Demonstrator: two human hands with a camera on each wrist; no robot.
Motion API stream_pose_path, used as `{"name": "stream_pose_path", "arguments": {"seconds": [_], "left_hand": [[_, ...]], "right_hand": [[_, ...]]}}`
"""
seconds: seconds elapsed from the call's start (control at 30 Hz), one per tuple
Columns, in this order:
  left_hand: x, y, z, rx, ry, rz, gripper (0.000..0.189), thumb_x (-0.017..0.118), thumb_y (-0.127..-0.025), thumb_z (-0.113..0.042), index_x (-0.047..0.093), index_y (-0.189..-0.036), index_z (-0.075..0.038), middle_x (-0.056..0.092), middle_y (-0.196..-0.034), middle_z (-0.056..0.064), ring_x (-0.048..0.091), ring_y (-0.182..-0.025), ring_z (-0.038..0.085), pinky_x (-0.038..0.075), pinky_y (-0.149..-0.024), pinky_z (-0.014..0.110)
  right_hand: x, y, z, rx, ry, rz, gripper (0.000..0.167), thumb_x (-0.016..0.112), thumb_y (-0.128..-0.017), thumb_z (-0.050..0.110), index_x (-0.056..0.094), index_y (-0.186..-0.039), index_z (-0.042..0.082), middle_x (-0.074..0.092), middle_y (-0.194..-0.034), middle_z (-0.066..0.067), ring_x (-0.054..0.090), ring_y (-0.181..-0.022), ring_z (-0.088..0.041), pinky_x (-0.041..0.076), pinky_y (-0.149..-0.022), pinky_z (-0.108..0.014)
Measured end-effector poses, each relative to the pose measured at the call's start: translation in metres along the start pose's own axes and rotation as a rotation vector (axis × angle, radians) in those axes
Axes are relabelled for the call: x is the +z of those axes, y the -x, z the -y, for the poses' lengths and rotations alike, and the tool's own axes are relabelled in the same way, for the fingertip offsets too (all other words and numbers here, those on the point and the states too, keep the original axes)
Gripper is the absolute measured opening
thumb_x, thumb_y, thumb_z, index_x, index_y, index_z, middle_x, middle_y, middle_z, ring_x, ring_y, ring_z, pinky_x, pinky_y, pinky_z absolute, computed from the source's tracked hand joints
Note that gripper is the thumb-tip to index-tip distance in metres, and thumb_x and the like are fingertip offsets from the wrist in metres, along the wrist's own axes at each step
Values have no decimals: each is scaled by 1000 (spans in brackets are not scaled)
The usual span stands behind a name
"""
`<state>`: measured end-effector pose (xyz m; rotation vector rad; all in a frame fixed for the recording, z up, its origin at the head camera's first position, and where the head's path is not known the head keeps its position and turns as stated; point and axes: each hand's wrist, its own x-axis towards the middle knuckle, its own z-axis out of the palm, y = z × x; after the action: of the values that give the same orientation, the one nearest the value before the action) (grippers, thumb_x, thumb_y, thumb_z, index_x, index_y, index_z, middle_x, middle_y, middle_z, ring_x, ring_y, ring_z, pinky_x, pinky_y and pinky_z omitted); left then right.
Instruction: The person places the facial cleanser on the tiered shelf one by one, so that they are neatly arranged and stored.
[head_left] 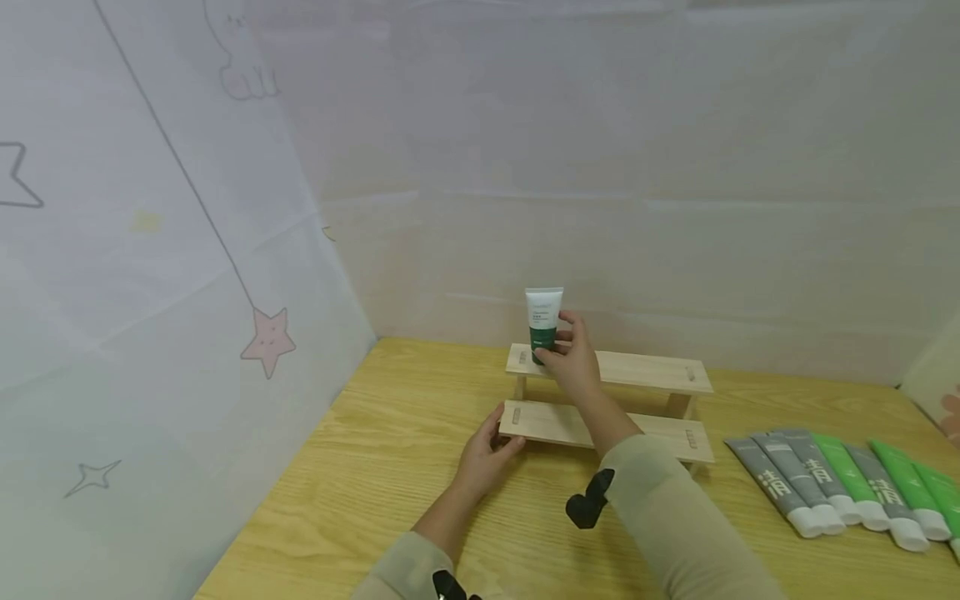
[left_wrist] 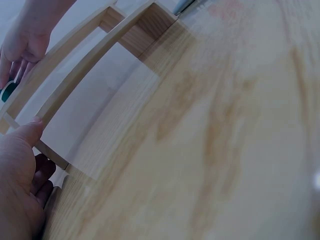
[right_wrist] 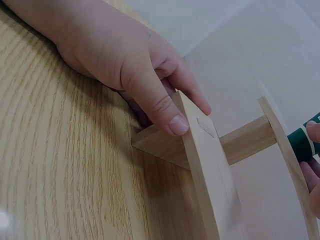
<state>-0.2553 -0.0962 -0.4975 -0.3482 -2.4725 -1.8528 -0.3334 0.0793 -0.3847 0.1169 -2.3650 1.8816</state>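
On the left end of the upper board of a two-tier wooden shelf, a small white-and-dark-green squeeze tube stands upright, its green cap end down against the wood. The right hand pinches it between thumb and fingers from its right side. Small print runs across the tube's white part — a line near the top, smaller lines below — too fine to read.

The left hand has its grip closed on the left end of the lower board, thumb at the front edge. Towards the counter's right side, grey tubes and green tubes lie in an overlapping row, white caps nearest the person. Large white characters mark several of the grey ones, but I cannot make them out; the green ones' lettering is fainter still.

The head view alone shows the squeeze tube's printed front and the full row. From the right wrist, the left thumb shows pressed on the board's edge, with a joint inset close by; the left wrist view reveals curled fingers below — and the shelf's open space underneath.
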Motion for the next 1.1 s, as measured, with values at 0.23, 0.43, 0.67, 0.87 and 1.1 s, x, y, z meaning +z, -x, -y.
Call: {"name": "stream_pose_path", "arguments": {"seconds": [0.23, 0.43, 0.67, 0.87, 1.1], "left_hand": [[2, 0, 2, -2, -5, 7, 75, 64, -96, -27, 24, -155, -6, 34, -156, 19, 42, -139, 39, 39, -111, 54], [1, -1, 4, -10, -6, -7, 75, 65, -95, -26, 24, -155, -6, 37, -155, 19, 44, -138, 39, 39, -111, 54], [-3, -2, 7, -14, -7, -15, 76, 65, -95, -25, 23, -155, -6, 34, -156, 18, 40, -140, 39, 37, -112, 55], [-5, -2, 7, -13, -22, -14, 75, 65, -95, -28, 24, -155, -7, 33, -157, 18, 37, -142, 39, 34, -114, 54], [-6, -2, 8, 2, -22, -12, 76, 65, -95, -30, 24, -155, -5, 33, -157, 19, 36, -142, 39, 34, -114, 55]], "right_hand": [[-4, 4, -1, -22, -41, 3, 80, 71, -89, 9, 25, -153, 21, 47, -142, -22, 50, -131, -39, 45, -108, -49], [-13, 7, -3, 5, -76, -17, 80, 73, -89, 14, 28, -154, 19, 47, -147, -18, 46, -136, -35, 41, -112, -47], [-25, 9, -7, 28, -77, -4, 75, 71, -91, 18, 30, -153, 19, 48, -147, -16, 47, -136, -34, 43, -110, -47], [-34, 10, -8, 40, -71, -13, 70, 72, -90, 19, 36, -150, 18, 51, -144, -14, 51, -133, -32, 45, -108, -45], [-48, 14, -7, 27, -40, -17, 67, 70, -92, 16, 36, -150, 16, 52, -141, -16, 52, -130, -33, 46, -107, -47]]}}
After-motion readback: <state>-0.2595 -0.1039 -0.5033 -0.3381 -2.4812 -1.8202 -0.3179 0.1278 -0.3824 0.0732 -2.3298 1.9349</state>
